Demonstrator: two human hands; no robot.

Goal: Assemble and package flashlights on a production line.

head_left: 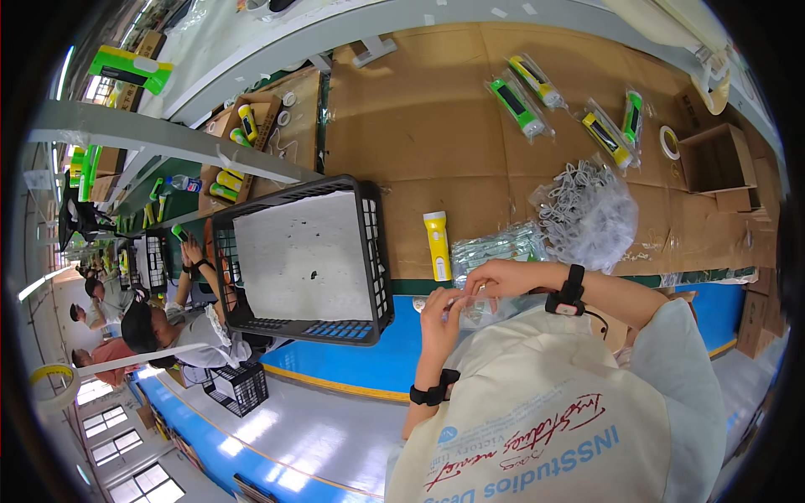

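Head view showed both hands close together at the near edge of the surface (402, 126); a clear plastic bag (485, 312) was between them, just in front of the person's body. The left hand (440, 314) was nearly closed, thumb and fingertips pinching the bag; the right hand (496, 279) had its fingers curled down at the bag's upper edge — whether they gripped it too, I could not tell; nor could I make out what, if anything, was inside.

A yellow flashlight (438, 246) with a white end was just beyond the left hand; to its right were a stack of clear sleeves (496, 246) and a large bag of pale cords (580, 201), side by side. Farther off lay four wrapped lights (516, 107), two green and two yellow; a tape roll (668, 142) and an open cardboard box (717, 159) stood near the right side.

A black crate (379, 251) was left of the flashlight, a whitish sheet (302, 260) within it — and beyond it a co-worker (180, 331) in a dark cap.
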